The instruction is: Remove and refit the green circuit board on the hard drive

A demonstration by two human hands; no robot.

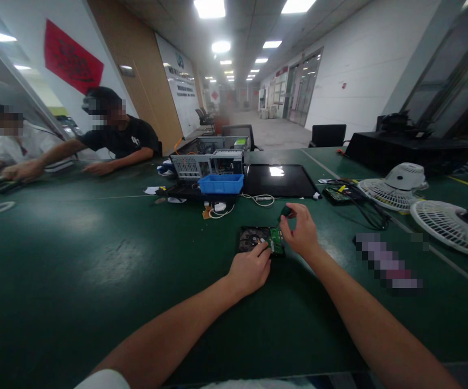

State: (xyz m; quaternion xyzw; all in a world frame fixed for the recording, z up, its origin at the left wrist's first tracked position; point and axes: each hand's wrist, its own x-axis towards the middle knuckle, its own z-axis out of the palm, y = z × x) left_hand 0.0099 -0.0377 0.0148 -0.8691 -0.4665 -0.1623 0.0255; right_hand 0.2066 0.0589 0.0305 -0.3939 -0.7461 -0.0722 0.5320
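Note:
A black hard drive [252, 238] with a green circuit board lies flat on the green table [96, 259] in front of me. My left hand [250, 267] rests on its near edge with fingers curled, pressing it down. Just right of the drive, my right hand [301, 229] is closed around the dark green handle of a screwdriver [286, 212], held upright over the drive's circuit board.
Behind the drive stand an open computer case [209, 155], a blue bin [221, 183], a black side panel [278, 181] and loose cables [258, 200]. Two white fans [396, 186] lie at right. Two other people lean on the table at far left.

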